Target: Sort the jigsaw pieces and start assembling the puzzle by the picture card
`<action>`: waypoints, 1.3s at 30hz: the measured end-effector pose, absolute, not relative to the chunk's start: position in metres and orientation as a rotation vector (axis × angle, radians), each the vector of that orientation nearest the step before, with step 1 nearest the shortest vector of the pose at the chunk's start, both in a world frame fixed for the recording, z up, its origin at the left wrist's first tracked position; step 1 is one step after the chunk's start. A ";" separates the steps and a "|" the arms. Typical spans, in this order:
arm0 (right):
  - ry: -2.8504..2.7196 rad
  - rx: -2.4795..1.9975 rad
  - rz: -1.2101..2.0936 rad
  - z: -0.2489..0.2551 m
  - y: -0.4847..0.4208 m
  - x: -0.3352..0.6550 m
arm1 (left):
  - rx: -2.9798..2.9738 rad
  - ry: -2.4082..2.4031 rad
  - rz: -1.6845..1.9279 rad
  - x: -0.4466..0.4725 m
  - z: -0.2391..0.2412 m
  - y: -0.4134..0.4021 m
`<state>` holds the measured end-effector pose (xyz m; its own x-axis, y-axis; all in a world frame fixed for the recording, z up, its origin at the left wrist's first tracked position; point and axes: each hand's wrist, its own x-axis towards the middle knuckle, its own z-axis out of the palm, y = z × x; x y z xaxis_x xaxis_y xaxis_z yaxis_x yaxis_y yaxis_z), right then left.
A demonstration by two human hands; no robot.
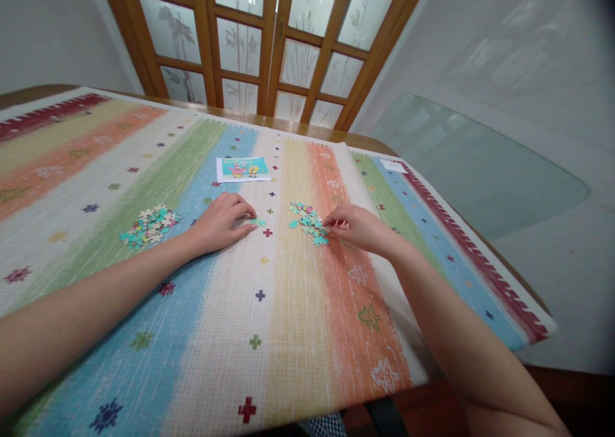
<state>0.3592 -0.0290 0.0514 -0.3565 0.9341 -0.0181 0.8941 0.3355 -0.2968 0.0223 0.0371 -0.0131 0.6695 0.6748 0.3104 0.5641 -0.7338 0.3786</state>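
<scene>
My left hand (225, 222) rests on the tablecloth with thumb and fingers closed about the edge of a small teal puzzle piece (259, 222); whether it is one piece or a few joined is too small to tell. My right hand (353, 225) is at the right side of a loose heap of puzzle pieces (310, 222), its thumb and fingertips pinched on a piece at the heap's edge. Teal, yellow and pink show on these pieces. Left of my left forearm lies a second heap of puzzle pieces (151, 225), some with pale backs upward.
A printed picture card (244, 170) with two cartoon figures lies beyond my hands. The striped tablecloth (235, 321) covers the table. A white slip of paper (393, 166) is near the far right edge. Wooden glass-paned doors (269, 46) stand behind.
</scene>
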 end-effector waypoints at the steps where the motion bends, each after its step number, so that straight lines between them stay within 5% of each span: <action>1: -2.449 -1.683 0.379 0.052 -0.032 0.358 | 2.636 0.996 0.638 0.022 -0.013 0.037; 15: -2.526 -1.710 0.102 0.031 -0.040 0.339 | 2.655 1.010 0.622 0.021 -0.016 0.038; 39: -2.104 -1.706 0.620 0.036 -0.024 0.267 | 2.659 1.018 0.629 0.023 -0.013 0.035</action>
